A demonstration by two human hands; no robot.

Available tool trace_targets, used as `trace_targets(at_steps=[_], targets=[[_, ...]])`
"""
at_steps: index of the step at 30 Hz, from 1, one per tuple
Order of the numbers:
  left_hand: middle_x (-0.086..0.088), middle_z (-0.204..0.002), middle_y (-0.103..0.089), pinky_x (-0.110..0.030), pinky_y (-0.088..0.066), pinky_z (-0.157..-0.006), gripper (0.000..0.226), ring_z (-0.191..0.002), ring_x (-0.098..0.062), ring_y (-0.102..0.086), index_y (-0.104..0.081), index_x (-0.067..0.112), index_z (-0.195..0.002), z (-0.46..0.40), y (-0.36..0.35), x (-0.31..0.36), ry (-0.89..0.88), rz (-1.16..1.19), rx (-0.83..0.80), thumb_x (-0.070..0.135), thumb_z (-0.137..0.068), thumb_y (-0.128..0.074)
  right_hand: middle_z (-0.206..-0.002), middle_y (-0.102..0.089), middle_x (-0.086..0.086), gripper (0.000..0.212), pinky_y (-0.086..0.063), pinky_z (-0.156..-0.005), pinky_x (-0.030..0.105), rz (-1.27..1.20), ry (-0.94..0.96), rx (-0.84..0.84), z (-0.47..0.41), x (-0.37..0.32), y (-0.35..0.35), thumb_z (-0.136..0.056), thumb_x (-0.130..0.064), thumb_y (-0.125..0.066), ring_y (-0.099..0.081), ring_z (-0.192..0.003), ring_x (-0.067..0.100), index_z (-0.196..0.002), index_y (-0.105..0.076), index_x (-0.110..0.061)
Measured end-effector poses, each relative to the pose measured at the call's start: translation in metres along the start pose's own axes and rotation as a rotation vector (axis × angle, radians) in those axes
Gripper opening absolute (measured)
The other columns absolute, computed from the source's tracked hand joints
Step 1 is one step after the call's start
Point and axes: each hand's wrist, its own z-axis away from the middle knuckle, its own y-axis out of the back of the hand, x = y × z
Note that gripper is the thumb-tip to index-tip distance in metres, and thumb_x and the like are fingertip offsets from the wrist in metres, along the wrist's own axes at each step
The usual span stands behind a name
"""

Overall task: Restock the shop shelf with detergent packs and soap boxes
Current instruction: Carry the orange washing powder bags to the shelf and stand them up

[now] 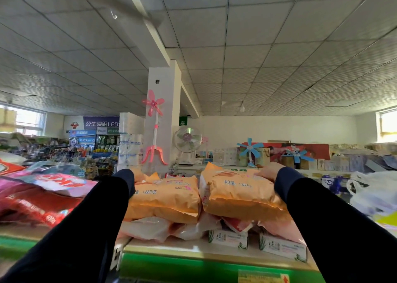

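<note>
Where the right hand (269,171) lies on the far right corner of the right-hand orange detergent pack (240,193), its fingers rest flat and relaxed on the wrapper, though how far they are spread cannot be told from this angle. Most of the left hand (137,175) is hidden behind its dark sleeve (96,214) at the left end of the left-hand orange detergent pack (165,199); only a sliver shows, so whether its fingers are straight, curled or pinching cannot be told.

Both orange packs lie flat, side by side and touching at the middle, on top of a layer of pale pink and white packs (150,227). Under the right part of that stack, two white soap boxes (228,238) with green leaf prints stand at the front of the shelf (171,249), whose edge carries a green strip with a yellow price label (261,276) at the lower right.

Left of the left arm, red and pink detergent bags (40,196) are heaped on the neighbouring shelf. At the right edge sits a crumpled white plastic bag (373,192). Beyond the shelf stand a white pillar (169,115) with a pink fan (153,128) clipped against it, a round white fan (188,138), blue fans (250,149) and crowded shop shelving under a tiled ceiling (257,46).
</note>
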Motion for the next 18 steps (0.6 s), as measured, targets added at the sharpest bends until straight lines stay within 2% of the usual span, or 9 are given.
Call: trace_targets(at_steps=[3,5,6,8,9,10,12,15,18], targets=[[-0.019,-0.15,-0.05,-0.031,-0.045,-0.096,0.042,-0.134,-0.032,-0.051,-0.049,-0.003,-0.144,0.012,0.002,0.003,0.029,0.214,0.093,0.016,-0.107,-0.051,-0.135,-0.064,0.018,0.048,-0.049,-0.1,0.033,-0.228,-0.005,0.131,-0.001,0.001,0.0,-0.103,-0.03,-0.058,-0.062,-0.123,0.03,-0.139,-0.056,0.003],[-0.021,-0.14,-0.059,-0.034,-0.053,-0.093,0.038,-0.123,-0.035,-0.062,-0.055,0.0,-0.139,0.014,0.006,0.003,-0.032,0.426,0.157,0.018,-0.106,-0.051,-0.098,-0.07,0.016,0.035,-0.055,-0.078,0.036,-0.546,0.02,0.212,-0.002,0.0,0.003,-0.099,-0.015,-0.061,-0.067,-0.088,0.027,-0.125,-0.063,0.008],[-0.023,-0.131,-0.064,-0.039,-0.061,-0.084,0.035,-0.11,-0.038,-0.069,-0.058,0.002,-0.136,0.017,0.008,0.003,-0.06,0.546,0.161,0.017,-0.105,-0.052,-0.087,-0.067,0.011,0.031,-0.053,-0.069,0.034,-0.709,0.047,0.24,0.0,0.0,0.005,-0.098,-0.011,-0.062,-0.063,-0.074,0.023,-0.122,-0.065,0.008],[-0.022,-0.107,-0.068,-0.044,-0.061,-0.054,0.024,-0.072,-0.038,-0.074,-0.063,0.01,-0.122,0.027,0.015,0.005,-0.076,0.803,0.219,0.018,-0.101,-0.054,-0.091,-0.071,0.012,0.024,-0.057,-0.07,0.038,-0.927,0.124,0.29,0.011,-0.003,0.011,-0.097,-0.008,-0.064,-0.065,-0.075,0.023,-0.116,-0.068,0.006],[-0.018,-0.101,-0.067,-0.044,-0.058,-0.047,0.017,-0.058,-0.036,-0.072,-0.065,0.015,-0.111,0.032,0.019,0.009,-0.071,0.868,0.243,0.021,-0.1,-0.054,-0.094,-0.075,0.015,0.015,-0.06,-0.076,0.044,-0.974,0.158,0.33,0.016,-0.007,0.016,-0.096,-0.007,-0.064,-0.069,-0.079,0.026,-0.106,-0.071,0.003],[-0.014,-0.097,-0.065,-0.047,-0.058,-0.047,0.014,-0.055,-0.036,-0.07,-0.067,0.019,-0.103,0.04,0.025,0.014,-0.111,0.895,0.277,0.025,-0.099,-0.055,-0.089,-0.078,0.015,0.011,-0.062,-0.075,0.044,-1.007,0.188,0.366,0.024,-0.012,0.02,-0.097,-0.007,-0.064,-0.072,-0.077,0.024,-0.097,-0.074,-0.004],[-0.009,-0.09,-0.064,-0.049,-0.059,-0.059,0.018,-0.071,-0.04,-0.071,-0.072,0.02,-0.095,0.051,0.038,0.03,-0.292,0.791,0.431,0.031,-0.096,-0.058,-0.073,-0.077,0.002,0.013,-0.06,-0.06,0.034,-1.008,0.254,0.448,0.035,-0.025,0.031,-0.097,-0.016,-0.064,-0.072,-0.065,0.015,-0.095,-0.077,-0.016],[-0.014,-0.092,-0.073,-0.042,-0.053,-0.077,0.025,-0.087,-0.043,-0.064,-0.077,0.013,-0.102,0.061,0.057,0.05,-0.478,0.661,0.672,0.03,-0.097,-0.059,-0.092,-0.077,0.001,0.022,-0.058,-0.083,0.039,-0.87,0.288,0.684,0.039,-0.036,0.051,-0.096,-0.03,-0.063,-0.072,-0.089,0.025,-0.105,-0.079,-0.018],[-0.008,-0.094,-0.075,-0.038,-0.051,-0.076,0.027,-0.088,-0.027,-0.068,-0.075,0.011,-0.103,0.063,0.065,0.051,-0.516,0.626,0.898,0.031,-0.1,-0.058,-0.091,-0.075,0.003,0.024,-0.049,-0.076,0.034,-0.853,0.296,0.895,0.034,-0.036,0.067,-0.099,-0.033,-0.059,-0.068,-0.088,0.028,-0.096,-0.076,-0.016]])
